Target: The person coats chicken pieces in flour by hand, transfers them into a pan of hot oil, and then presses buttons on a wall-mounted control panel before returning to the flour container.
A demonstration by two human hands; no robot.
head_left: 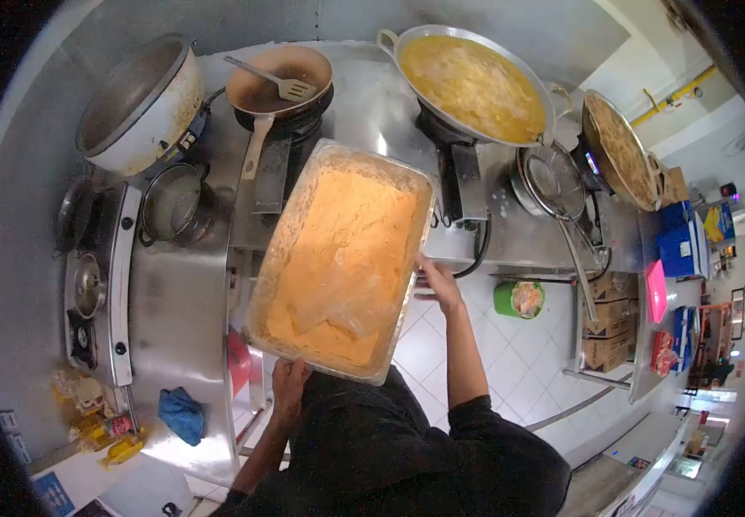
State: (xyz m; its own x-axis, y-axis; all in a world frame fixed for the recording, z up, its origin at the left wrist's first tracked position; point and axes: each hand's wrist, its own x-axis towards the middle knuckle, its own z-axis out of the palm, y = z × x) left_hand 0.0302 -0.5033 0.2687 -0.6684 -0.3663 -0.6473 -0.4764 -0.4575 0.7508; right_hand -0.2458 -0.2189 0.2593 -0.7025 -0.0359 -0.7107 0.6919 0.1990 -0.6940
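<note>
A rectangular metal tray (279, 250) is held tilted in front of my body, over the front edge of the steel counter. A layer of orange powder (351, 233), smoother and paler toward the near end, covers its bottom. My left hand (290, 383) grips the tray's near left corner from below, its fingers partly hidden. On the right long side, my right hand (439, 284) is closed around the rim, with some fingers behind it. Just beyond the tray sits a brown frying pan (273, 65) on a burner, a slotted spatula (290, 88) lying in it.
A wide wok of bubbling yellow oil (476, 86) stands at the back, with another full wok (618, 146) to its right. Strainers (553, 177) rest between them. A large white pot (152, 112) and blue cloth (181, 415) are left. A green bucket (519, 299) stands on the floor.
</note>
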